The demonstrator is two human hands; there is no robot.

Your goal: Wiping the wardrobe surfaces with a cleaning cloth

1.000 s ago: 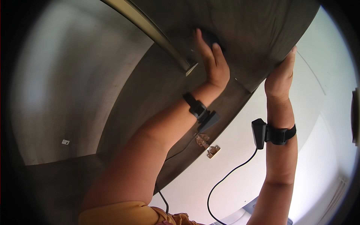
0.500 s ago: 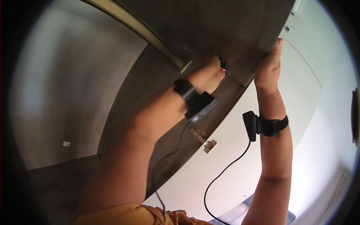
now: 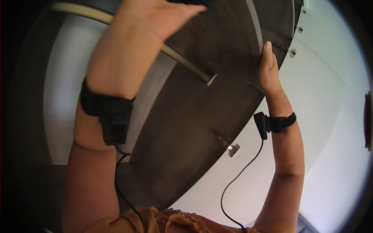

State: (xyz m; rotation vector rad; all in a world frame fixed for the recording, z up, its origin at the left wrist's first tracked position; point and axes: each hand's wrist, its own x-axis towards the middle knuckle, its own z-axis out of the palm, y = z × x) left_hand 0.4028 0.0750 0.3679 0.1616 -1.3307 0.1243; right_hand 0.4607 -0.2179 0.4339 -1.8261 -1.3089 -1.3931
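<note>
My left hand (image 3: pixel 165 15) is raised at the top edge of the view, inside a dark wood-grain wardrobe. Its fingers curl at a small black thing (image 3: pixel 192 2), mostly cut off by the frame, so its kind is not clear. My right hand (image 3: pixel 270 72) is at the pale front edge of a dark shelf board (image 3: pixel 229 42). The thumb points up along that edge, and the other fingers are hidden behind the board. Each wrist wears a black strap with a small black box and a cable.
A metal hanging rail (image 3: pixel 186 62) crosses the wardrobe, ending in a bracket. A white door (image 3: pixel 311 89) stands open on the right, on metal hinges (image 3: pixel 233 150). A paler grey panel (image 3: pixel 149 93) is behind my left arm.
My left hand has moved up and left, away from the wardrobe's side panel. The shelf board has shifted left, uncovering an upper hinge. My right hand has moved slightly left with its edge.
</note>
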